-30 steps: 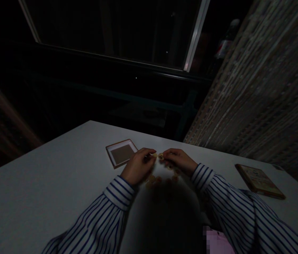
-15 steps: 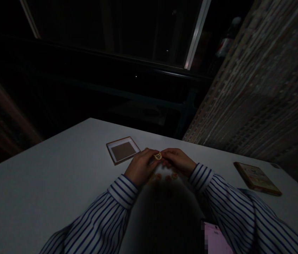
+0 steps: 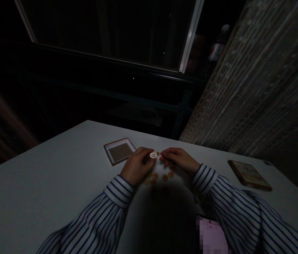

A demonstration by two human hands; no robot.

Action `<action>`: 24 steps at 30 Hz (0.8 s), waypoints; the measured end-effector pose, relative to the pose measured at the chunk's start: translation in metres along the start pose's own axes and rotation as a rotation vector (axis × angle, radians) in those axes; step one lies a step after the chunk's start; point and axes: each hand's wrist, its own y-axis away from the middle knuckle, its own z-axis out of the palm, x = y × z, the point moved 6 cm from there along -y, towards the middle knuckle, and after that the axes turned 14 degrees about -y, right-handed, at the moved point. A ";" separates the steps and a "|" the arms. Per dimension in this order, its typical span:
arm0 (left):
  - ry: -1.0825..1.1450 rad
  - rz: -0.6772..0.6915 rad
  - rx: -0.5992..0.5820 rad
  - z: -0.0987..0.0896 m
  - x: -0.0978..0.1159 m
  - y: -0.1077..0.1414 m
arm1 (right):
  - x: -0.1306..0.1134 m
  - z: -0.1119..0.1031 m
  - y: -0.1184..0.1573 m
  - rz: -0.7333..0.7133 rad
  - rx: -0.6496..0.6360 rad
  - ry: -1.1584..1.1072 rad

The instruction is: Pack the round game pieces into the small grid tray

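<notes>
Between the thumb and forefinger of my left hand (image 3: 136, 165) is a pale round Chinese chess piece (image 3: 153, 155), its dark character facing up toward me. My right hand (image 3: 180, 159) is close by on the right, fingers pinched at the edge of a second pale disc (image 3: 158, 154), partly hidden behind the first. Below the hands, several Chinese chess pieces with reddish characters (image 3: 165, 177) lie on the white table in shadow. Some of them are blurred by the dark.
An open shallow box (image 3: 107, 149) stands on the white table (image 3: 59, 180), just beyond my left hand. A flat box with a picture lid (image 3: 249, 174) lies at the right. A phone with a pink screen (image 3: 213, 236) is near my right forearm. A bead curtain (image 3: 233, 102) hangs behind.
The hands have drawn slightly apart. The piece in my left hand has turned its face toward me, and a second disc shows beside it. The whole view has shifted a little.
</notes>
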 end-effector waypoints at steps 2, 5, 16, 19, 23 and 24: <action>-0.008 0.001 0.008 -0.002 0.000 0.000 | -0.001 -0.003 0.003 -0.008 0.000 0.005; -0.010 0.013 0.037 -0.006 0.001 0.000 | -0.004 -0.007 0.008 -0.032 -0.004 0.000; 0.064 -0.033 -0.048 -0.004 0.024 0.004 | -0.026 -0.047 0.044 -0.190 0.136 -0.103; 0.097 -0.070 -0.075 -0.001 0.033 0.005 | -0.030 -0.064 0.058 -0.243 0.163 -0.114; 0.138 -0.085 -0.077 0.003 0.049 0.004 | -0.027 -0.086 0.076 -0.279 0.212 -0.157; 0.144 -0.088 -0.083 0.004 0.053 0.004 | -0.026 -0.091 0.081 -0.281 0.224 -0.163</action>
